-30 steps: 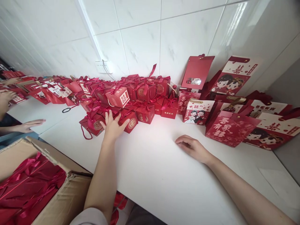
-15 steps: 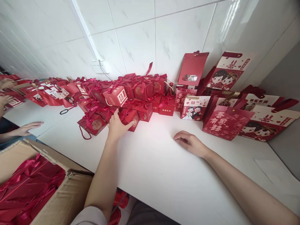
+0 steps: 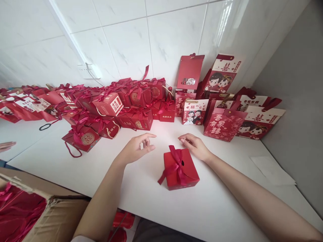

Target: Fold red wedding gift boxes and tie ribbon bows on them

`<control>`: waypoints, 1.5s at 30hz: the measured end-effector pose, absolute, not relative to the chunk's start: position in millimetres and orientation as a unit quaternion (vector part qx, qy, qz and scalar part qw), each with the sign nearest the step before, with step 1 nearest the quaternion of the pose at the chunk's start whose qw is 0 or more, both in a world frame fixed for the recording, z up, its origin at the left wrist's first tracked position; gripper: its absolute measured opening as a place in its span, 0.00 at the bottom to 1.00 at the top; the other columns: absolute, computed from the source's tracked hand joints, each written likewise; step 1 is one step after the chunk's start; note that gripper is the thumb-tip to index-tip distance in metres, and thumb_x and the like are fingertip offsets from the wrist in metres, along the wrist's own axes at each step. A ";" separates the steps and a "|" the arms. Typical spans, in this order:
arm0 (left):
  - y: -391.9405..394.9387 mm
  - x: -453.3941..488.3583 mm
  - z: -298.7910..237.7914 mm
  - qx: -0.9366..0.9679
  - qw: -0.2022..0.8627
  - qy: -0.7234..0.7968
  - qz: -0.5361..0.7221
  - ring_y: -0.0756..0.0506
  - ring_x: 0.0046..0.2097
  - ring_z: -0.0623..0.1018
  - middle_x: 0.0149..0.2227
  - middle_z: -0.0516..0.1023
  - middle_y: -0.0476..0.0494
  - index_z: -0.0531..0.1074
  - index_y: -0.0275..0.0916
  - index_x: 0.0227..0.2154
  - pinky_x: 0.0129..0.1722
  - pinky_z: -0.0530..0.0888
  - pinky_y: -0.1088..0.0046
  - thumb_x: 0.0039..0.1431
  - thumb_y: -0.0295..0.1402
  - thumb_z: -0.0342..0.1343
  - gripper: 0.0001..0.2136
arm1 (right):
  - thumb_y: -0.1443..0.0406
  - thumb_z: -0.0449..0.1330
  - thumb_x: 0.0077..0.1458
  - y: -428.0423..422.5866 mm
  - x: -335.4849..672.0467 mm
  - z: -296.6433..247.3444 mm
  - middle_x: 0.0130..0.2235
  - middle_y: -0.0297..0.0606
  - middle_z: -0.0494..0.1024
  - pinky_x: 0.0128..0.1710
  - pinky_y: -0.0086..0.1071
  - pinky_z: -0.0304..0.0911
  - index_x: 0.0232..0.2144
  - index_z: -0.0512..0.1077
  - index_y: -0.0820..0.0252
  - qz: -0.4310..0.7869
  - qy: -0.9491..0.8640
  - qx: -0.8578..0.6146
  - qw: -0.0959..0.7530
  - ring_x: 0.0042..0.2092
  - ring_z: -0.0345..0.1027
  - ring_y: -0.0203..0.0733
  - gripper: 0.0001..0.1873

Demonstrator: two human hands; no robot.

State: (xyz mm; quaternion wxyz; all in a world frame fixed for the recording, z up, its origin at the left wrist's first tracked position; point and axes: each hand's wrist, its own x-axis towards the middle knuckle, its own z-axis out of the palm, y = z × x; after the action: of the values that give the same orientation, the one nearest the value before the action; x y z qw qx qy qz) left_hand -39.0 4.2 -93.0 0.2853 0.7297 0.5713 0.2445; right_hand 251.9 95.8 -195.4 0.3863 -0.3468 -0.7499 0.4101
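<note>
A small red gift box with a red ribbon bow lies alone on the white table in front of me. My left hand hovers just left of it, fingers loosely curled and apart, holding nothing. My right hand rests on the table just behind the box's far right corner, fingers bent and empty. Behind both hands a heap of red ribbon-tied boxes is stacked against the tiled wall.
Red paper gift bags with cartoon couples stand at the back right. More red boxes and bags run along the wall to the left. An open cardboard carton of red items sits at lower left. Another person's fingertips show at the left edge.
My left hand left the heap of boxes and came back toward me. One red ribbon box now lies on the table between my hands. The view swung right.
</note>
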 end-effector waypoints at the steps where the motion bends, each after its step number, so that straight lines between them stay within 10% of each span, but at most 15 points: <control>1: 6.0 -35.1 -95.0 0.734 0.272 0.564 0.264 0.46 0.41 0.75 0.40 0.73 0.45 0.71 0.46 0.54 0.33 0.70 0.74 0.64 0.48 0.55 0.20 | 0.51 0.56 0.65 96.8 251.8 -195.4 0.45 0.42 0.76 0.42 0.38 0.68 0.42 0.74 0.58 0.423 -0.736 -0.351 0.395 0.39 0.73 0.43 0.18; 8: 19.7 7.0 -88.3 0.813 0.414 0.353 0.210 0.37 0.66 0.64 0.65 0.64 0.40 0.63 0.49 0.63 0.65 0.64 0.58 0.55 0.47 0.66 0.34 | 0.46 0.58 0.60 103.5 257.5 -165.3 0.46 0.44 0.78 0.38 0.35 0.70 0.42 0.74 0.59 0.508 -0.662 -0.340 0.434 0.37 0.75 0.41 0.23; 17: 30.0 41.5 -97.5 0.849 0.422 0.257 0.187 0.31 0.74 0.43 0.74 0.39 0.34 0.55 0.47 0.66 0.70 0.51 0.47 0.40 0.44 0.75 0.50 | 0.55 0.62 0.63 52.7 289.2 -51.2 0.40 0.37 0.79 0.40 0.33 0.72 0.43 0.77 0.55 0.447 -0.692 -0.232 0.517 0.38 0.74 0.38 0.12; 22: 20.8 57.0 -95.9 0.868 0.414 0.211 0.172 0.34 0.67 0.64 0.67 0.63 0.36 0.73 0.43 0.49 0.65 0.64 0.56 0.50 0.42 0.70 0.24 | 0.59 0.58 0.67 25.4 303.3 -21.9 0.42 0.38 0.79 0.43 0.35 0.72 0.43 0.77 0.55 0.380 -0.829 -0.208 0.352 0.43 0.75 0.42 0.09; 27: 14.5 50.1 -101.7 0.847 0.316 0.348 0.248 0.34 0.61 0.69 0.60 0.68 0.35 0.71 0.41 0.41 0.60 0.69 0.58 0.47 0.48 0.70 0.24 | 0.62 0.56 0.67 28.7 304.7 -38.4 0.41 0.36 0.80 0.39 0.33 0.68 0.46 0.76 0.55 0.273 -0.909 -0.249 0.193 0.38 0.74 0.40 0.10; 35: 20.0 20.0 -106.0 0.744 0.331 0.455 0.359 0.40 0.61 0.68 0.54 0.70 0.38 0.68 0.40 0.35 0.63 0.63 0.60 0.67 0.40 0.50 0.09 | 0.63 0.56 0.68 37.1 297.9 -63.4 0.42 0.39 0.76 0.36 0.32 0.65 0.44 0.72 0.56 0.193 -0.917 -0.294 0.189 0.38 0.71 0.41 0.07; 45: 23.1 17.4 -104.8 0.717 0.441 0.414 0.346 0.36 0.65 0.64 0.62 0.66 0.40 0.72 0.39 0.28 0.67 0.59 0.56 0.62 0.40 0.58 0.11 | 0.61 0.61 0.65 24.5 263.5 -73.7 0.46 0.43 0.74 0.47 0.39 0.67 0.47 0.73 0.59 0.085 -0.948 -0.184 0.244 0.46 0.69 0.45 0.11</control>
State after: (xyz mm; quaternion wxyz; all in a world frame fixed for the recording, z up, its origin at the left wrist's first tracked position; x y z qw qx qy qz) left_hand 17.4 23.1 -104.8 0.4408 0.7174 0.4140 0.3458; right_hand 263.5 24.5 -73.7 0.2438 -0.1844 -0.9483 0.0851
